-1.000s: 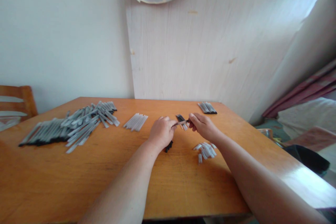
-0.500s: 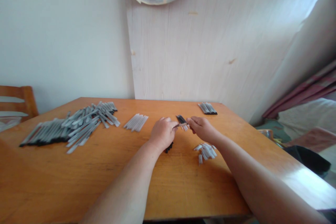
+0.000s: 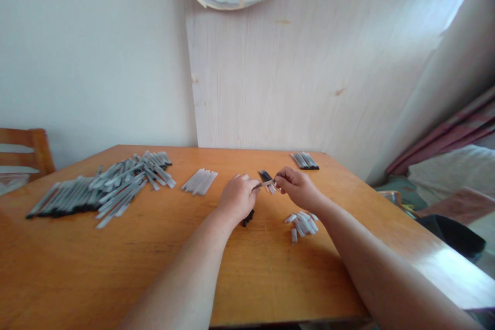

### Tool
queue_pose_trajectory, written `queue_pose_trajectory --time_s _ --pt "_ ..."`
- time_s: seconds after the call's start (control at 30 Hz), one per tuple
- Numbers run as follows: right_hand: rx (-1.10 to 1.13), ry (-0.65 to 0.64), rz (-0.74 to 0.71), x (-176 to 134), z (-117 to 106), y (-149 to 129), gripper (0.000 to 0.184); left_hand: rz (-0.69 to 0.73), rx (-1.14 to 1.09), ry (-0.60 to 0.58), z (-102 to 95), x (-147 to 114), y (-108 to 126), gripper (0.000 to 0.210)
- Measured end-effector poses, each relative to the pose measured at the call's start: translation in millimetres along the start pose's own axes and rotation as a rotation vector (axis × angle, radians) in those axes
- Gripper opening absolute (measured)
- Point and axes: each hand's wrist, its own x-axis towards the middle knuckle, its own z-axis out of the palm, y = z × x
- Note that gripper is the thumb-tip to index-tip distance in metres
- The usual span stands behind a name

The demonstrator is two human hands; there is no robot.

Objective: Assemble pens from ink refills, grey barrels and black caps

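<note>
A slim pen-like stick (image 3: 266, 184), pale with a dark right end, lies crosswise between my hands. My left hand (image 3: 238, 197) is closed around its left part. At its right end my right hand (image 3: 297, 186) pinches with thumb and fingertips; any small part inside those fingers is hidden. Just behind the stick lie thin black-and-white rods (image 3: 265, 175), partly covered by it. Small black pieces (image 3: 248, 218) show beside my left wrist. Short whitish caps or tubes (image 3: 302, 224) lie in a loose heap below my right hand.
On the wooden table (image 3: 174, 258), pale tubes (image 3: 200, 181) lie in a row left of my hands. A large pile of translucent, black-ended sticks (image 3: 124, 180) covers the far left. A smaller bundle (image 3: 305, 160) rests at the back right. A wooden chair (image 3: 38, 149) stands left.
My right hand has shifted slightly up and left, and its fingers have turned at the stick's end, so the dark end now shows. My left hand keeps its hold.
</note>
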Motion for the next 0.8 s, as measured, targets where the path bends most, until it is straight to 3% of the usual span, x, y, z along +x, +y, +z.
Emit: queue_pose_trajectory --time_s 0.17,0.3,0.6,0.8 --pt "-0.102 0.020 0.016 1.8 4.2 1.7 0.040 -0.006 -0.019 -0.016 -0.8 -0.3 3.0 0.023" --pt "-0.062 0.013 0.023 2.3 4.6 1.6 0.047 -0.002 -0.040 -0.015 0.1 -0.2 2.5 0.024" --pt "0.032 -0.011 0.038 0.2 0.7 -0.8 0.031 -0.016 -0.013 -0.019 1.3 0.2 1.7 0.024" --pt "-0.091 0.034 0.044 0.8 4.5 0.8 0.039 -0.010 -0.013 -0.021 -0.8 -0.7 3.7 0.022"
